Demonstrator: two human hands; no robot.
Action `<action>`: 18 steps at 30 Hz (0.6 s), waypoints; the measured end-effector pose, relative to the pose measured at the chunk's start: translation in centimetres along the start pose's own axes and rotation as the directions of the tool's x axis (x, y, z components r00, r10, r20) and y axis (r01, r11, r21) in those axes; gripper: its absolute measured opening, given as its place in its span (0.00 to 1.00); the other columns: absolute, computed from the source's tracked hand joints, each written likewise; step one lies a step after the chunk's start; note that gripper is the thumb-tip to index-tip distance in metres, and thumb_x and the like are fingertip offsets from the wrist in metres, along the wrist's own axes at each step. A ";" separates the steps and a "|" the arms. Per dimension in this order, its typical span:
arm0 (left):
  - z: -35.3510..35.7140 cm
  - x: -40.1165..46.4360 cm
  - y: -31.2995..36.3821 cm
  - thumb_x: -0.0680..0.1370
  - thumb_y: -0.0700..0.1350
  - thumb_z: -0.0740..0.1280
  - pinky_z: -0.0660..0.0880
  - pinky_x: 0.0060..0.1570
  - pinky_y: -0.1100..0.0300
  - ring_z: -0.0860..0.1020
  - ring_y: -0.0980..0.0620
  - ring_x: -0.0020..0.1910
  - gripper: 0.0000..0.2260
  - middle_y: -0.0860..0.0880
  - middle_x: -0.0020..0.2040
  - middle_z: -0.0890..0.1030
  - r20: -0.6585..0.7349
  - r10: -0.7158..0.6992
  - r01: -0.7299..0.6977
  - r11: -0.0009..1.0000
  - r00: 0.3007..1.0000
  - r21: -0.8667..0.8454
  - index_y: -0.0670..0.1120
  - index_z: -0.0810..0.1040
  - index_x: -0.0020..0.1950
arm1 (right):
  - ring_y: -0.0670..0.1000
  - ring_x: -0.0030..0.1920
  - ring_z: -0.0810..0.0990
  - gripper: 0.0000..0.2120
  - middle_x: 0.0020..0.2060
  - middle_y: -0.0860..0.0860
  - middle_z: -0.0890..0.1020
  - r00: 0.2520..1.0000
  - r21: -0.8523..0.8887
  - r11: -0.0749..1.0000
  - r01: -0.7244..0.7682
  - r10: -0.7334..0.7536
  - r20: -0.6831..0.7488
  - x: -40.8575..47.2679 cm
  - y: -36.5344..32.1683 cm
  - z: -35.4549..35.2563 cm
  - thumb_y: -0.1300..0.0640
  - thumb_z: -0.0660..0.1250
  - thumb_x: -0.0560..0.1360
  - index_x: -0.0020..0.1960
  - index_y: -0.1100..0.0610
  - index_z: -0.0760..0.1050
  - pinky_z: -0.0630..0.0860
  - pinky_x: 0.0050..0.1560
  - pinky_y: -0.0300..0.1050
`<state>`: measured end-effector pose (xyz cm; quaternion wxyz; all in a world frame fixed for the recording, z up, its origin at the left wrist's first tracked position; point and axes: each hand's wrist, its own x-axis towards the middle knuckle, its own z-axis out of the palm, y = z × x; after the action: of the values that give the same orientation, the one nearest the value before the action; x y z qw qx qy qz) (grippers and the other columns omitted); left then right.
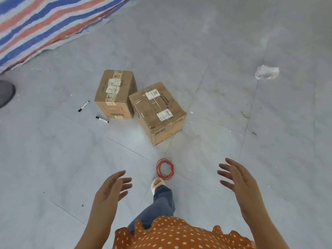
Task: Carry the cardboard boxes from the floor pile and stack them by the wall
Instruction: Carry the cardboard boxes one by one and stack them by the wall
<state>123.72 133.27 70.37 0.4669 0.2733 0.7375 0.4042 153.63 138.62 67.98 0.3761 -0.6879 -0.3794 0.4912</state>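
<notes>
Two taped cardboard boxes stand side by side on the grey tiled floor ahead of me. The left box (115, 94) is upright with labels on its top. The right box (158, 110) is nearer and turned at an angle, touching the left one at a corner. My left hand (111, 187) and my right hand (237, 177) are held out in front of me, fingers spread and straight, holding nothing, well short of the boxes. One sandalled foot (158, 184) is stepped forward between them.
A coil of red wire (165, 169) lies on the floor just in front of my foot. Two black markers (83, 106) (102, 119) lie left of the boxes. A striped tarp (41, 24) covers the upper left. A crumpled plastic bag (267, 72) lies at right.
</notes>
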 end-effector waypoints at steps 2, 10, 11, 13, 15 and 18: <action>1.2 2.7 2.2 0.81 0.44 0.57 0.74 0.59 0.46 0.80 0.43 0.53 0.09 0.44 0.54 0.81 -0.010 -0.002 0.002 1.000 1.000 -0.015 0.50 0.76 0.55 | 0.45 0.48 0.84 0.11 0.48 0.43 0.84 1.000 -0.012 1.000 0.008 -0.008 0.002 3.0 -2.1 0.4 0.54 0.56 0.82 0.57 0.46 0.75 0.78 0.47 0.43; 6.0 13.7 7.4 0.82 0.44 0.57 0.76 0.55 0.54 0.81 0.50 0.51 0.10 0.49 0.51 0.82 -0.041 -0.027 0.026 0.999 0.999 -0.023 0.51 0.76 0.57 | 0.45 0.50 0.81 0.12 0.51 0.41 0.80 0.991 -0.192 0.981 0.012 0.015 0.136 16.8 -7.8 3.0 0.52 0.54 0.81 0.61 0.48 0.71 0.75 0.45 0.34; 6.8 15.2 7.4 0.82 0.44 0.57 0.76 0.54 0.57 0.81 0.51 0.51 0.10 0.50 0.51 0.82 -0.046 -0.043 0.042 0.999 0.998 -0.016 0.52 0.76 0.57 | 0.45 0.50 0.81 0.12 0.52 0.42 0.80 0.984 -0.230 0.973 0.009 0.033 0.176 18.7 -8.0 3.3 0.52 0.54 0.81 0.61 0.48 0.71 0.75 0.45 0.33; 8.8 18.9 6.5 0.82 0.45 0.57 0.75 0.50 0.62 0.80 0.52 0.51 0.09 0.53 0.50 0.81 -0.078 -0.099 0.098 0.995 0.992 -0.016 0.53 0.75 0.56 | 0.44 0.51 0.81 0.12 0.52 0.44 0.80 0.965 -0.295 0.956 0.001 0.077 0.251 23.5 -7.8 3.9 0.53 0.54 0.81 0.61 0.48 0.71 0.75 0.46 0.34; 10.4 22.2 5.6 0.82 0.45 0.57 0.74 0.48 0.63 0.80 0.53 0.51 0.09 0.54 0.50 0.81 -0.120 -0.157 0.155 0.987 0.980 -0.029 0.53 0.75 0.56 | 0.45 0.51 0.81 0.11 0.52 0.44 0.80 0.946 -0.343 0.939 -0.024 0.132 0.295 27.6 -7.4 4.8 0.53 0.54 0.81 0.61 0.48 0.72 0.76 0.48 0.36; 14.0 29.0 2.6 0.82 0.45 0.57 0.74 0.47 0.62 0.80 0.53 0.50 0.09 0.53 0.50 0.82 -0.230 -0.294 0.274 0.955 0.928 -0.116 0.54 0.76 0.56 | 0.44 0.51 0.80 0.12 0.53 0.46 0.80 0.887 -0.461 0.886 -0.049 0.251 0.387 36.6 -5.0 7.6 0.53 0.53 0.82 0.61 0.49 0.71 0.75 0.48 0.36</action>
<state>124.55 162.02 55.69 0.4368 0.0926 0.8039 0.3928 153.98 174.48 56.36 0.0764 -0.6549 -0.4987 0.5626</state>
